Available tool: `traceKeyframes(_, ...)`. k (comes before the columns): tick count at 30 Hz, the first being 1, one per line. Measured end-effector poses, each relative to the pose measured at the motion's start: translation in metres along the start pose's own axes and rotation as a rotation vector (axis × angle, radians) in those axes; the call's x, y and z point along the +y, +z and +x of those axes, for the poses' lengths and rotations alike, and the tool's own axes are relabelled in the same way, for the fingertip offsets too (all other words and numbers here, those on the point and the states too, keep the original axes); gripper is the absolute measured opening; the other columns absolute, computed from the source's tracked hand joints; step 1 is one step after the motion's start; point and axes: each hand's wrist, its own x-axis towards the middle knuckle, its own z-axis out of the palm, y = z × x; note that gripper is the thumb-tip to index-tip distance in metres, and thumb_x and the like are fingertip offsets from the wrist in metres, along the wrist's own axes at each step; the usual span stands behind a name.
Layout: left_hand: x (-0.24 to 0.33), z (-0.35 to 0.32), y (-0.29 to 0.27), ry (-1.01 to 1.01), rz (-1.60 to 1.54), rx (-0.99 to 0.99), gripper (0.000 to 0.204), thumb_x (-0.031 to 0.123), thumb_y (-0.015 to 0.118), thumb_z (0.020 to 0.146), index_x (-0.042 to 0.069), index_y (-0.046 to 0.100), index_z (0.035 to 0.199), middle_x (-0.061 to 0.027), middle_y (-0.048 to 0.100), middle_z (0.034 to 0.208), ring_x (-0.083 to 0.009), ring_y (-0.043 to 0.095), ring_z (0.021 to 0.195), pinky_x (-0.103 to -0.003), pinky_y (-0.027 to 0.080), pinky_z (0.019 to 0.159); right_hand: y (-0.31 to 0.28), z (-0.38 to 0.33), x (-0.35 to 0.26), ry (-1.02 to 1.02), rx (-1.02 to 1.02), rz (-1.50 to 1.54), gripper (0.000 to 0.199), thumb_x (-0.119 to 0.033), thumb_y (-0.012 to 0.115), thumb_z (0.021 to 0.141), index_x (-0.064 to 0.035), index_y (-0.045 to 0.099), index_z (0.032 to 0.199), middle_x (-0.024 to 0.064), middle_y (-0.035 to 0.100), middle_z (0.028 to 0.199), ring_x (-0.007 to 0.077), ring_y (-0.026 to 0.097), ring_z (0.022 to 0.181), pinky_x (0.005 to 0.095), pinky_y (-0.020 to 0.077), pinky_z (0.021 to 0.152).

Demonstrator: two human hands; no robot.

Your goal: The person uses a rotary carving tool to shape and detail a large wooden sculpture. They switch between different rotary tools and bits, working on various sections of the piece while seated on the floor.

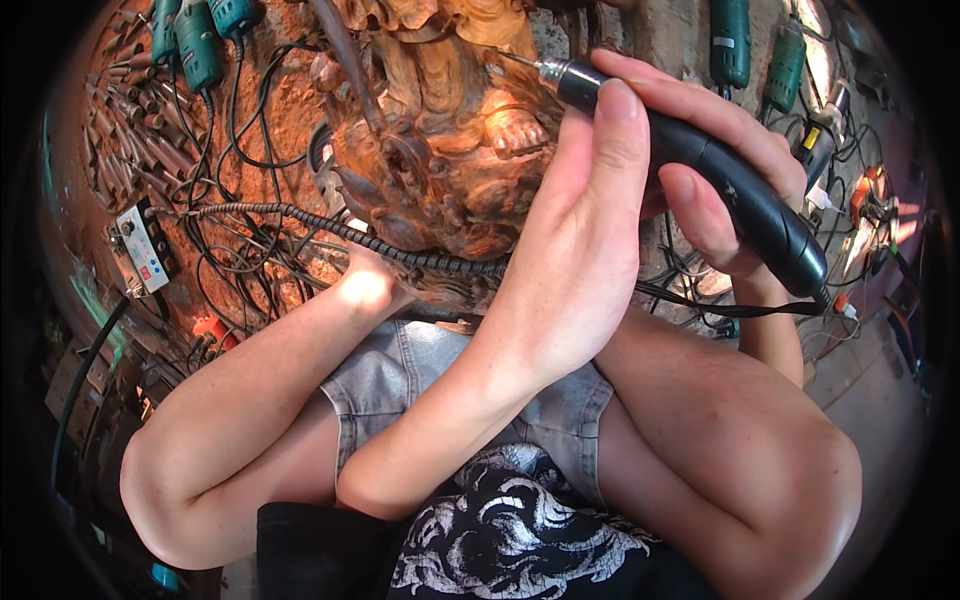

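A black, curved rotary carving tool (735, 190) lies slantwise across my hands, its thin metal bit pointing up and left at a brown carved wooden figure (440, 190). My right hand (725, 130) is wrapped round the tool's body, one finger stretched along its upper side toward the metal collar. From below, my left hand (585, 210) meets the front part, its thumb pressed against the grip; most of its other fingers are hidden. The bit's tip is close to the figure's draped surface, just above a carved foot; whether they touch I cannot tell.
Several chisels (140, 150) lie at the far left, with green power tools (198, 45) near them. More green tools (730, 45) are at the far right. A small control box (142, 250) stands on the left. Tangled cables and a ribbed hose (400, 258) surround the figure and my legs.
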Motion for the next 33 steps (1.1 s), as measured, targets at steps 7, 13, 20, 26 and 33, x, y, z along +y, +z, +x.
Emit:
traceKeyframes(7,0.0011,0.0000,0.0018,-0.009,-0.014,0.021,0.062,0.055,0.039,0.113,0.002,0.052,0.142,-0.0111,0.065,0.128,-0.0189,0.064,0.120,-0.040,0.050,0.107,0.0004,-0.0005,-0.0002,0.011,0.010,0.018,0.061,-0.039,0.069,0.098,0.0098,0.065,0.134,0.0292,0.066,0.138,0.0362,0.068,0.125,0.0435,0.0529,0.108)
traceKeyframes(13,0.0020,0.0001,0.0012,-0.022,-0.017,0.020,0.062,0.055,0.039,0.113,0.001,0.053,0.141,-0.0111,0.065,0.128,-0.0190,0.064,0.120,-0.041,0.050,0.107,-0.0020,-0.0005,-0.0034,0.024,-0.004,-0.014,0.060,-0.038,0.069,0.098,0.0094,0.064,0.135,0.0290,0.066,0.138,0.0359,0.068,0.125,0.0432,0.0526,0.108)
traceKeyframes(20,0.0043,-0.0009,0.0016,-0.039,-0.006,0.017,0.060,0.053,0.038,0.114,0.001,0.052,0.140,-0.0119,0.064,0.130,-0.0196,0.063,0.122,-0.042,0.050,0.107,-0.0054,0.0004,-0.0010,0.012,-0.029,-0.001,0.060,-0.036,0.070,0.098,0.0095,0.064,0.136,0.0286,0.066,0.138,0.0340,0.068,0.124,0.0426,0.0526,0.108)
traceKeyframes(26,0.0066,-0.0017,0.0027,-0.044,0.001,0.013,0.062,0.053,0.037,0.114,-0.001,0.051,0.140,-0.0135,0.063,0.132,-0.0212,0.062,0.124,-0.044,0.049,0.108,-0.0066,-0.0002,-0.0003,0.013,-0.040,0.030,0.060,-0.034,0.070,0.098,0.0103,0.062,0.137,0.0297,0.065,0.139,0.0337,0.068,0.124,0.0422,0.0526,0.108)
traceKeyframes(33,0.0068,-0.0003,0.0036,-0.056,-0.012,0.019,0.062,0.054,0.036,0.114,0.000,0.050,0.142,-0.0148,0.063,0.134,-0.0231,0.061,0.127,-0.045,0.048,0.109,-0.0017,-0.0025,0.0050,0.009,-0.012,0.058,0.062,-0.036,0.071,0.099,0.0100,0.061,0.138,0.0292,0.064,0.141,0.0328,0.067,0.126,0.0413,0.0520,0.109)
